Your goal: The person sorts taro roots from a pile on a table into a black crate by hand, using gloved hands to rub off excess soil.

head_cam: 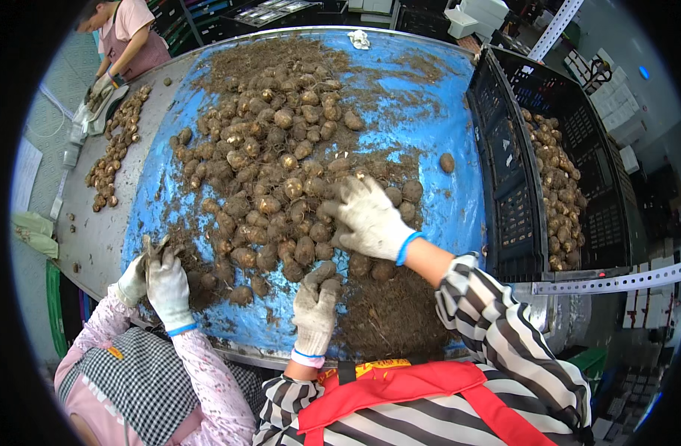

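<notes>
A heap of brown, soil-covered taro corms (273, 150) lies on a blue plastic sheet (457, 200) in front of me. My right hand (368, 220), in a soiled white knit glove with a blue cuff edge, reaches over the right side of the heap. Its fingers are spread across the corms; whatever lies under the palm is hidden. Lower down, my left hand (316, 306) in a similar glove is at the heap's near edge, just below several corms. Its fingers bend forward, and I cannot see whether anything is inside them.
Loose soil and root fibres (393, 315) are piled at the near edge. A black plastic crate (508, 167) at right contains corms. Beside me on the left, a co-worker's gloved hands (165, 284) are close together. Another person (131, 33) works by a row of smaller corms (114, 150).
</notes>
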Motion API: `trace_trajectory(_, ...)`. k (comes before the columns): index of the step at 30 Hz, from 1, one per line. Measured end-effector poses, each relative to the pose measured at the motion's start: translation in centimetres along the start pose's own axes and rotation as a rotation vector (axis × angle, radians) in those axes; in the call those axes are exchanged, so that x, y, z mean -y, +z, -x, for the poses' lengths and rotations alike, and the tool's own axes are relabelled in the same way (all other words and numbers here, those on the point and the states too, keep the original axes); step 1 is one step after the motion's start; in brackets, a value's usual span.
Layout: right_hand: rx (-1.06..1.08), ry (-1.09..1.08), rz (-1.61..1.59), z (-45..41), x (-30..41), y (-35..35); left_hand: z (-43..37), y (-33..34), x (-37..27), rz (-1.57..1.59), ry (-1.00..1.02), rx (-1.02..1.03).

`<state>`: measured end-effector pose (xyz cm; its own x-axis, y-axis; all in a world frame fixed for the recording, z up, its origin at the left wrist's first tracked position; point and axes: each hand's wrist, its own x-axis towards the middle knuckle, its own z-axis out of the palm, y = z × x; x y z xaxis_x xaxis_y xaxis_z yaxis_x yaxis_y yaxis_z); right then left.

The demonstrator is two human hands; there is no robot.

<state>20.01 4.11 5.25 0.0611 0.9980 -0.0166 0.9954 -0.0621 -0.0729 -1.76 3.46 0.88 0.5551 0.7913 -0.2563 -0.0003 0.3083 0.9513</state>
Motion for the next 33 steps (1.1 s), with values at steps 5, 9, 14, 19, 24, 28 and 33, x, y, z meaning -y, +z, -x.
trace_trajectory(5,-0.08,0.276,-0.095,-3.3,-4.2,1.0,-0.3,-0.5,0.6,-0.143,0.193,-0.033)
trace_trajectory(9,-0.135,0.255,-0.176,-3.5,-6.4,1.2,0.1,-0.7,1.3,-0.204,0.279,-0.03)
trace_trajectory(14,-0.337,0.311,-0.153,0.9,-8.7,3.8,1.7,-3.1,-0.3,-0.583,0.53,-0.097)
trace_trajectory(19,-0.355,0.214,-0.147,4.0,-6.7,3.3,4.9,-6.6,-0.1,-0.874,0.527,-0.059)
trace_trajectory(24,-0.224,0.37,-0.132,6.4,-5.5,0.9,5.9,-7.5,1.0,-0.99,0.474,-0.04)
trace_trajectory(28,-0.234,0.343,0.023,8.4,-6.9,3.1,5.4,-6.9,0.4,-0.989,0.428,-0.013)
trace_trajectory(33,-0.199,0.444,0.001,4.0,-10.7,4.1,5.7,-7.5,1.6,-0.975,0.522,-0.049)
